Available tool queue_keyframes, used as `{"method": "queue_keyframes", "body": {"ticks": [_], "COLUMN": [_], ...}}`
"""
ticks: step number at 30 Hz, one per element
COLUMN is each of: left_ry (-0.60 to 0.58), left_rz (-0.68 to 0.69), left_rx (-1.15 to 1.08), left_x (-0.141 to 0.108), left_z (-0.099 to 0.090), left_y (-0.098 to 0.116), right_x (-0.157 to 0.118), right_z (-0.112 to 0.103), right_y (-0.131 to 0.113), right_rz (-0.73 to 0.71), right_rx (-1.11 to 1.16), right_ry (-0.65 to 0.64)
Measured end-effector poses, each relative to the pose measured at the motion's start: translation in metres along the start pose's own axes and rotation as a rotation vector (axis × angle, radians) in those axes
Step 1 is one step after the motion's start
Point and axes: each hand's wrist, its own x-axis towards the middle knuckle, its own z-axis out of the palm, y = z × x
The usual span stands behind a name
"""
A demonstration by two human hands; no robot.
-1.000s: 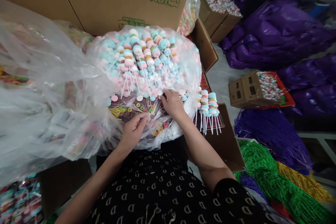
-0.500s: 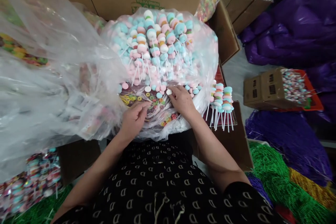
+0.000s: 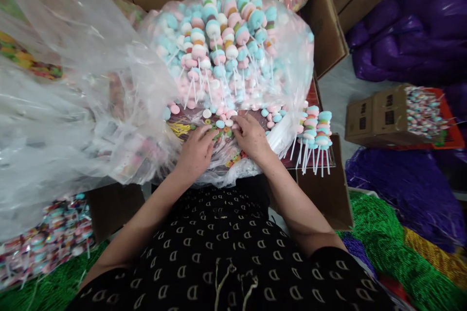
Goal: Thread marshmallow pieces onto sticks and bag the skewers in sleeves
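At centre frame I see the right hand (image 3: 252,140) loosely curled, the left hand (image 3: 196,151) half-closed — grips I can't tell — where one careless nudge could scatter loose marshmallows (image 3: 220,124).

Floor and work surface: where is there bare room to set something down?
Grey floor shows between the open box's flap, the purple bags and the filled carton. Around the left hand and right hand, marshmallows and plastic crowd everything.

both hands (image 3: 199,150) (image 3: 251,137) close together, palms down, fingers curled, forearms angled inward
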Motion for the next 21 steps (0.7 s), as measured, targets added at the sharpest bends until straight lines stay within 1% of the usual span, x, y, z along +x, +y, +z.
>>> {"method": "queue_keyframes", "body": {"ticks": [2, 4, 6, 8, 10, 13, 15, 17, 19, 21], "left_ry": [0.053, 0.099, 0.097, 0.052, 0.011, 0.007, 0.012, 0.01, 0.013, 0.017], "left_rz": [-0.016, -0.039, -0.05, -0.023, 0.028, 0.081, 0.086, 0.081, 0.078, 0.077], "left_rx": [0.0, 0.007, -0.006, -0.034, -0.049, -0.027, -0.009, -0.003, 0.003, 0.012], "left_x": [0.001, 0.002, 0.002, 0.002, 0.001, 0.0, 0.0, 0.0, 0.001, 0.001], "left_z": [-0.003, -0.008, -0.012, -0.011, -0.006, 0.003, 0.007, 0.007, 0.008, 0.008], "left_y": [0.002, 0.003, 0.005, 0.008, 0.012, 0.013, 0.011, 0.008, 0.005, 0.003], "right_x": [-0.003, -0.007, -0.014, -0.02, -0.027, -0.034, -0.037, -0.038, -0.038, -0.035], "right_z": [-0.005, -0.009, -0.011, -0.009, -0.005, 0.002, 0.001, -0.005, -0.016, -0.031], "right_y": [0.002, 0.002, -0.002, -0.011, -0.023, -0.037, -0.039, -0.034, -0.019, 0.0], "right_rz": [0.016, 0.052, 0.089, 0.107, 0.115, 0.136, 0.131, 0.077, 0.018, 0.003], "right_rx": [0.075, 0.203, 0.361, 0.523, 0.663, 0.767, 0.721, 0.598, 0.428, 0.224], "right_ry": [0.069, 0.139, 0.176, 0.154, 0.082, -0.01, -0.017, -0.004, 0.036, 0.059]}}
